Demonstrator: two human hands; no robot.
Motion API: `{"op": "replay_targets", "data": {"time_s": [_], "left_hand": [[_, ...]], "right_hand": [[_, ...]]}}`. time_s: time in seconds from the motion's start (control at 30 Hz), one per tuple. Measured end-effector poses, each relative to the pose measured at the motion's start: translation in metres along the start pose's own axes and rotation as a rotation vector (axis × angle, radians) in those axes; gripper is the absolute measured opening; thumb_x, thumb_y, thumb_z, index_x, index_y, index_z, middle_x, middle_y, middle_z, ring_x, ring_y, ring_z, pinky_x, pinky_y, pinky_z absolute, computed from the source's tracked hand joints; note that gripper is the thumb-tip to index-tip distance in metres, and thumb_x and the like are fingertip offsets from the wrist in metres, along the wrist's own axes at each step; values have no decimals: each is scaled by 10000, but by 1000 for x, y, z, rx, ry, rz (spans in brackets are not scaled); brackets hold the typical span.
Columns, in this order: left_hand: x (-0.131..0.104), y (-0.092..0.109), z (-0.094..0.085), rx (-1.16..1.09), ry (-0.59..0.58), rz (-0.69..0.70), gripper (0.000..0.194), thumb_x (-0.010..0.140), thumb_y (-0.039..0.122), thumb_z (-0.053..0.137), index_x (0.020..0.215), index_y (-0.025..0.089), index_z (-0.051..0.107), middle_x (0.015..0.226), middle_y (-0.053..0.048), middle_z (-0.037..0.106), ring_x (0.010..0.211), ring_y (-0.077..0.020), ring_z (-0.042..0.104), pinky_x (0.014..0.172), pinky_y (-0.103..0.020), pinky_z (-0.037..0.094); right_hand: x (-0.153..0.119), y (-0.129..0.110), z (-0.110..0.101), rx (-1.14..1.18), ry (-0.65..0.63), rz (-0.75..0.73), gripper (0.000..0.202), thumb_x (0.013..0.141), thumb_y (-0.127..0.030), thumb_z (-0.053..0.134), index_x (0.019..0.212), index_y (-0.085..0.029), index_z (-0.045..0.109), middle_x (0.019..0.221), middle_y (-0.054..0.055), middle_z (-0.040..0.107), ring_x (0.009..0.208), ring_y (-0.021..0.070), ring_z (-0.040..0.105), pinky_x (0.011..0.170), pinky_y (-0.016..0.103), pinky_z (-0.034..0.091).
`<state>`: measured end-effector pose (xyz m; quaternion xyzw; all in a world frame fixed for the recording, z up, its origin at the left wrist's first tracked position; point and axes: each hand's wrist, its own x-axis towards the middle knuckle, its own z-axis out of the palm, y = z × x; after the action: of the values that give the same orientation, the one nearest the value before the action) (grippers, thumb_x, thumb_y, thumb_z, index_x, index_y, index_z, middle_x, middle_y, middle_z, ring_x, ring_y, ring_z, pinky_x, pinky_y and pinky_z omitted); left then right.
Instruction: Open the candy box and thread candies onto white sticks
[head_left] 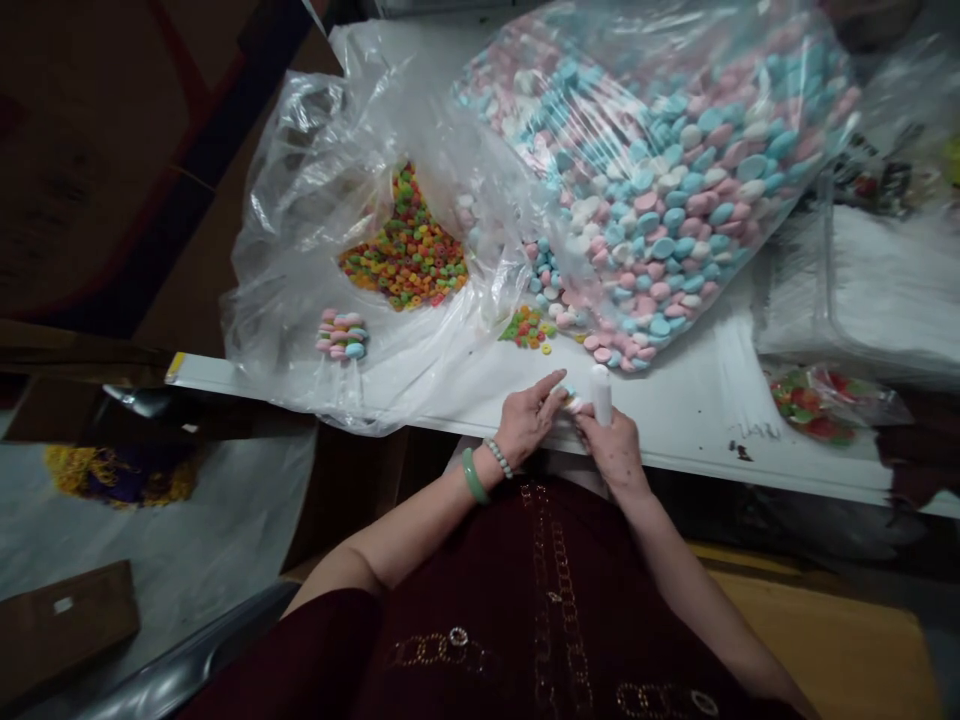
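At the table's front edge my left hand (527, 422), wearing a green bangle and a beaded bracelet, has its fingers at a small string of pastel candies (571, 401). My right hand (616, 450) closes on a white tube (601, 392) that stands up from its fingers. The candies lie between the two hands, partly hidden by fingertips. Just beyond them is a small pile of ring candies (527, 328) in green, orange and red. A cluster of pink, white and blue candies (343, 335) lies to the left, with pale sticks below it.
A big clear bag of pink, blue and white candies (664, 215) fills the back. Left of it, an opened plastic bag (292, 190) holds colorful ring candies (409, 255). A clear tray (892, 285) and a small candy bag (817, 405) lie right. Cardboard boxes (67, 620) stand left.
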<state>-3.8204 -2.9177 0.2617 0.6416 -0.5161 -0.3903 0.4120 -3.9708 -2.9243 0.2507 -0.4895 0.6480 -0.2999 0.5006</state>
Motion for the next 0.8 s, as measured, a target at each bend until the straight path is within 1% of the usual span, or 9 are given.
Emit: {"op": "replay_targets", "data": {"time_s": [0.07, 0.13, 0.2, 0.27, 0.33, 0.47, 0.6, 0.7, 0.8], "left_hand": [[17, 3, -6, 122, 59, 47, 293, 897, 370, 580, 1144, 263, 695, 906, -57, 701, 832, -200, 606, 784, -281, 436], [40, 3, -10, 321, 108, 88, 249, 913, 315, 549, 1104, 251, 695, 1006, -81, 678, 870, -209, 598, 762, -283, 422], [59, 1, -14, 518, 91, 124, 239, 940, 257, 479, 1062, 227, 682, 1099, -102, 637, 891, -211, 587, 730, -283, 410], [67, -4, -16, 645, 25, 170, 250, 959, 217, 421, 1016, 201, 664, 1081, -110, 621, 885, -205, 575, 722, -284, 404], [61, -10, -18, 699, -58, 215, 246, 968, 205, 400, 961, 187, 645, 990, -97, 621, 867, -195, 563, 739, -284, 406], [26, -23, -26, 636, -142, 239, 207, 964, 290, 460, 867, 196, 617, 840, -44, 585, 799, -168, 534, 750, -272, 414], [5, -34, -32, 570, -128, 285, 200, 962, 288, 459, 910, 202, 631, 866, -53, 565, 831, -170, 525, 776, -269, 428], [4, -38, -32, 554, -102, 256, 223, 956, 270, 453, 843, 204, 633, 826, -53, 565, 814, -171, 523, 785, -276, 434], [11, -35, -29, 442, -20, 199, 174, 929, 245, 479, 862, 211, 636, 821, -46, 601, 790, -165, 545, 779, -275, 443]], "right_hand": [[0, 3, -12, 26, 91, 62, 296, 670, -415, 657, 815, -156, 664, 521, -34, 534, 445, 104, 428, 437, 241, 359], [0, 3, -19, 73, 134, 119, 301, 648, -402, 663, 823, -158, 660, 499, -49, 509, 413, 100, 407, 402, 239, 339], [-1, 2, -20, 121, 120, 138, 291, 635, -397, 677, 805, -161, 650, 487, -57, 496, 398, 94, 395, 383, 235, 322], [-1, 1, -19, 146, 108, 142, 285, 628, -400, 697, 776, -164, 637, 483, -56, 497, 400, 91, 396, 378, 230, 320], [-1, 0, -18, 174, 101, 156, 288, 619, -400, 710, 763, -165, 626, 486, -53, 502, 404, 90, 399, 374, 226, 319], [1, -1, -19, 209, 77, 175, 263, 617, -369, 706, 760, -164, 623, 488, -57, 495, 394, 78, 389, 359, 212, 305], [1, -2, -20, 194, 72, 160, 234, 631, -355, 700, 740, -166, 616, 479, -63, 483, 379, 70, 380, 346, 202, 292], [1, -2, -20, 204, 75, 159, 250, 625, -352, 703, 765, -160, 624, 484, -61, 492, 377, 70, 385, 343, 200, 293], [0, 0, -21, 207, 65, 157, 271, 627, -363, 705, 782, -156, 624, 493, -58, 500, 378, 71, 392, 342, 201, 296]]}}
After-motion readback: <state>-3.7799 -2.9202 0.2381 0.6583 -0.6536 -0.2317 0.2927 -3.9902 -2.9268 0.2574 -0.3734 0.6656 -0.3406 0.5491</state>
